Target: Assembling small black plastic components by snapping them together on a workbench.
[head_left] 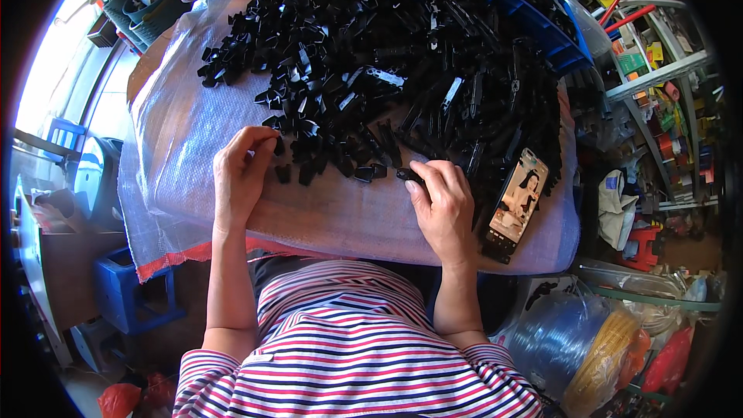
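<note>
A large heap of small black plastic parts covers the far part of a white woven plastic sheet. Short, clip-like pieces lie mostly on the left of it, long narrow strips mostly on the right. At the heap's near left edge, my left hand has thumb and fingers drawn together; whatever they hold is hidden. My right hand pinches a small black plastic part between thumb and fingers, just above the sheet. Another black piece rests to the left of it.
A phone with a lit screen leans at the heap's right side. Blue plastic crates border the heap at the back. Packed metal shelving stands right, a blue stool lower left, and a plastic-wrapped coil lower right.
</note>
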A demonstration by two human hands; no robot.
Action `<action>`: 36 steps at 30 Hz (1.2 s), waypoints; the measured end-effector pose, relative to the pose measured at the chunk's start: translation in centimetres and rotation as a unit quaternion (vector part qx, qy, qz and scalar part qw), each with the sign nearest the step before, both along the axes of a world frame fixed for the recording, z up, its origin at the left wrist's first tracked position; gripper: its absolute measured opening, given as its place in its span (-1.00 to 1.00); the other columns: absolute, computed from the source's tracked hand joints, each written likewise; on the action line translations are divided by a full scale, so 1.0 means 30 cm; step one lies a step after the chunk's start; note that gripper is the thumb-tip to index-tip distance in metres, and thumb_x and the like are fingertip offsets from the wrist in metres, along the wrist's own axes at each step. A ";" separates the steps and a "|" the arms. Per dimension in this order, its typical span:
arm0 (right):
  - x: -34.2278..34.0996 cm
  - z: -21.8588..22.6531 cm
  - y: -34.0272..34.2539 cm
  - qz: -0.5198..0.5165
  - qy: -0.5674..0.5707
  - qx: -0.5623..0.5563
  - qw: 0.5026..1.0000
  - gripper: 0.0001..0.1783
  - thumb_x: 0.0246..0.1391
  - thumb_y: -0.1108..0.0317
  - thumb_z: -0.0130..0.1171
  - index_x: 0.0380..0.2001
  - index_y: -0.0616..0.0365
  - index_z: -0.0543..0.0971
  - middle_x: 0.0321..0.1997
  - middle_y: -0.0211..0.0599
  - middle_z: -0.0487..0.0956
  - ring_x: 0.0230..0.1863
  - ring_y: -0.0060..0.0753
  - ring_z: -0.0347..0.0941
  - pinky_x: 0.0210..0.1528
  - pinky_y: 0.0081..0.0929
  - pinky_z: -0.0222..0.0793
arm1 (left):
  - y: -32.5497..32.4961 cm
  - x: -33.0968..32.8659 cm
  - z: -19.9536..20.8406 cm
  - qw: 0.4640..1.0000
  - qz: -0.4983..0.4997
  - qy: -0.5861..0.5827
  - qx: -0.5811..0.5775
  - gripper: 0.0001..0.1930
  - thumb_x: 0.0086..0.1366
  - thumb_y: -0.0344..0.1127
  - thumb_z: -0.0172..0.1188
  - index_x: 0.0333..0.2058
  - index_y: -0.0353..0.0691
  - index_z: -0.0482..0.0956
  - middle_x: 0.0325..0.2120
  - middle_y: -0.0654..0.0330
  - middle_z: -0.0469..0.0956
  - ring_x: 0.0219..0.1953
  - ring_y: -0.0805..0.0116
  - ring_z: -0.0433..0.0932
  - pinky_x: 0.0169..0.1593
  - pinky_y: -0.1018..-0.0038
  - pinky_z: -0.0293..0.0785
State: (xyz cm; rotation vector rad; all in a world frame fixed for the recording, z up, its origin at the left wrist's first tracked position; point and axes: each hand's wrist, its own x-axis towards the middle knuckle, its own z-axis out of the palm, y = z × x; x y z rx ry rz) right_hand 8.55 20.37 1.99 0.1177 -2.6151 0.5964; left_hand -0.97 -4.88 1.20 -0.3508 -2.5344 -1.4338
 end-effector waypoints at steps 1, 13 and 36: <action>0.000 -0.002 0.000 -0.002 0.001 0.000 1.000 -0.74 -0.12 0.49 0.21 -0.27 0.23 0.53 -0.30 -0.24 0.47 -0.25 -0.19 0.42 -0.20 -0.36 0.37 | -0.001 -0.001 -0.002 1.000 0.000 0.000 0.000 -0.90 0.14 -0.46 0.11 -0.34 -0.25 0.53 -0.51 0.19 0.52 -0.53 0.45 0.46 -0.39 0.57 0.38; 0.001 0.000 0.000 0.003 0.001 0.000 1.000 -0.73 -0.12 0.49 0.21 -0.25 0.23 0.52 -0.30 -0.23 0.46 -0.25 -0.18 0.41 -0.20 -0.35 0.36 | -0.004 -0.001 -0.007 1.000 -0.001 0.002 0.004 -0.90 0.13 -0.47 0.10 -0.35 -0.24 0.54 -0.50 0.19 0.54 -0.52 0.44 0.47 -0.40 0.57 0.36; 0.000 0.003 -0.001 0.002 -0.003 0.000 1.000 -0.74 -0.11 0.49 0.21 -0.26 0.23 0.53 -0.29 -0.23 0.47 -0.25 -0.19 0.42 -0.20 -0.35 0.37 | -0.001 0.003 -0.001 1.000 0.002 0.003 0.001 -0.90 0.14 -0.45 0.10 -0.34 -0.25 0.53 -0.51 0.18 0.53 -0.52 0.44 0.46 -0.41 0.56 0.36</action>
